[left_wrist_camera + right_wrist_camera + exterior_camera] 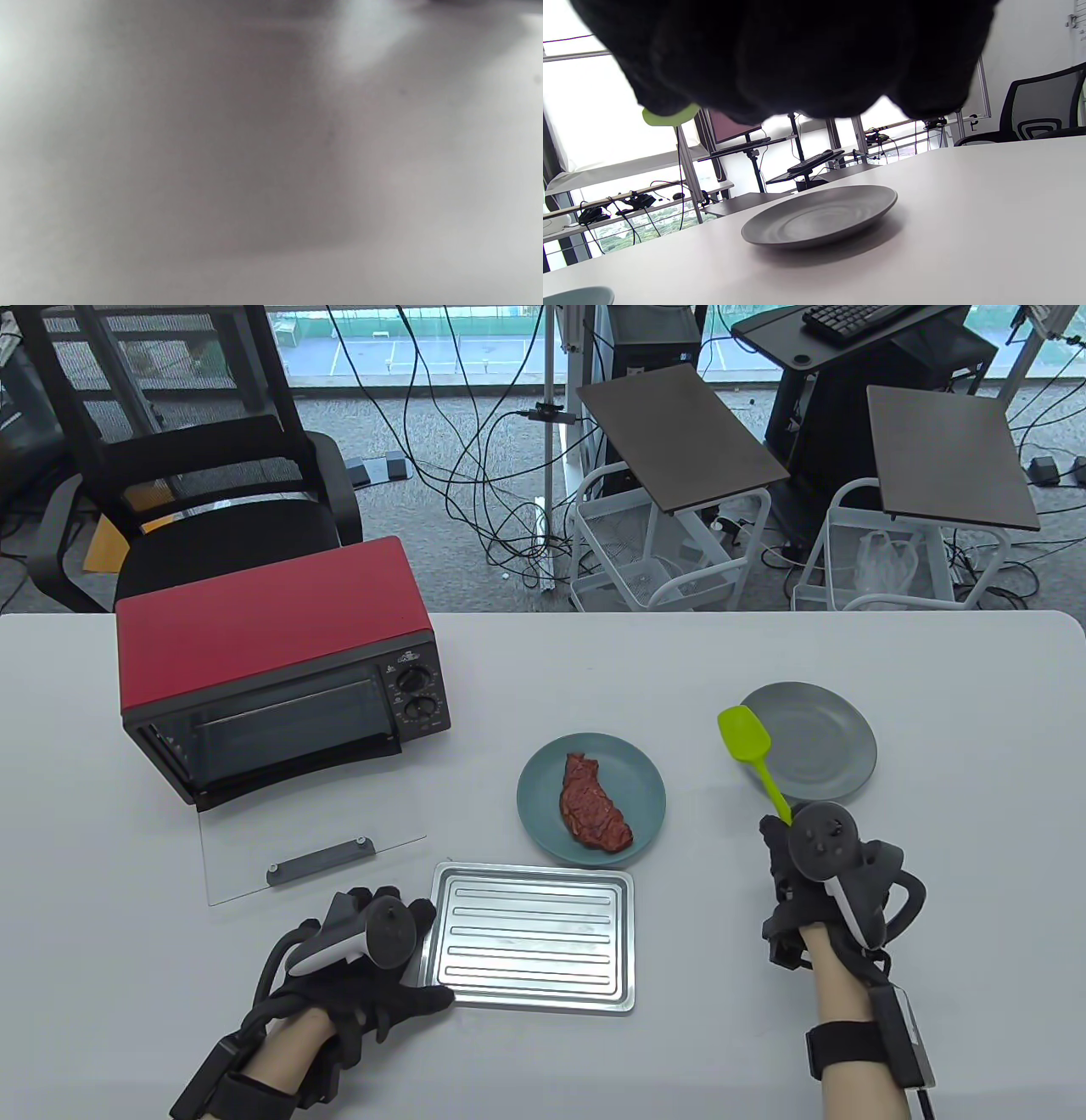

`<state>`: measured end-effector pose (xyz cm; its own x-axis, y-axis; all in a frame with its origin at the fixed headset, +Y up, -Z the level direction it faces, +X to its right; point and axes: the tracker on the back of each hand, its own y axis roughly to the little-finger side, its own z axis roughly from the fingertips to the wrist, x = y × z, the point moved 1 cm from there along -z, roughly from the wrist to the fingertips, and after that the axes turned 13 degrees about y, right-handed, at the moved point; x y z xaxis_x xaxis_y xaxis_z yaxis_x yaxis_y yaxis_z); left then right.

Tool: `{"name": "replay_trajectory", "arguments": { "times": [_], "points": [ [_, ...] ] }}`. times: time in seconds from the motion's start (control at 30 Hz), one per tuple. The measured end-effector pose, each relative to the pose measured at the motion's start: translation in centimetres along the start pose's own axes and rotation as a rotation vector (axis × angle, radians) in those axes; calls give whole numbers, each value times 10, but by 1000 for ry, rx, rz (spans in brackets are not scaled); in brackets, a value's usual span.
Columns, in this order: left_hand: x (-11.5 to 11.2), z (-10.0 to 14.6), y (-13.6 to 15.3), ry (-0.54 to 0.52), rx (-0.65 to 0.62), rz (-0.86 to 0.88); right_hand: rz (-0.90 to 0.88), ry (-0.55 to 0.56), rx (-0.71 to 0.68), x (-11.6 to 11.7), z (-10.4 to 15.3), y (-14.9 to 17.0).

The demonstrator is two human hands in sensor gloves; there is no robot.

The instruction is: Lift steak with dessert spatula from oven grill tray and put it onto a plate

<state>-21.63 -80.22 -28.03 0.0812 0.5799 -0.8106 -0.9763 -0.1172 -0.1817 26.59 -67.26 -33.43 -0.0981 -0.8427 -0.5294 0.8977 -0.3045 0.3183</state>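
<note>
The right hand (814, 882) grips the green spatula (751, 751), blade raised over the near-left rim of the grey plate (836, 742). The left hand (373, 959) lies flat-fingered against the tray's (533, 937) left edge. The steak (594, 802) already sits on the teal plate (543, 780), so the spatula should go down on bare worktop (933, 857) to the right, well apart from both rims.

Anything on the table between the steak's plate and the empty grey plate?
In the table view, only the green spatula intrudes, held by the right hand, its blade overlapping the grey plate; otherwise bare table beside the teal plate.
</note>
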Motion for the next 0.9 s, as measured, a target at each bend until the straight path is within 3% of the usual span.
{"name": "replay_trajectory", "arguments": {
  "times": [0.3,0.53,0.9],
  "points": [
    [0,0,0,0,-1,0,23,45,165,5,-25,28],
    [-1,0,0,0,-4,0,63,7,240,35,-33,41],
    [0,0,0,6,-5,-4,261,-84,232,89,-45,39]
  ]
}}
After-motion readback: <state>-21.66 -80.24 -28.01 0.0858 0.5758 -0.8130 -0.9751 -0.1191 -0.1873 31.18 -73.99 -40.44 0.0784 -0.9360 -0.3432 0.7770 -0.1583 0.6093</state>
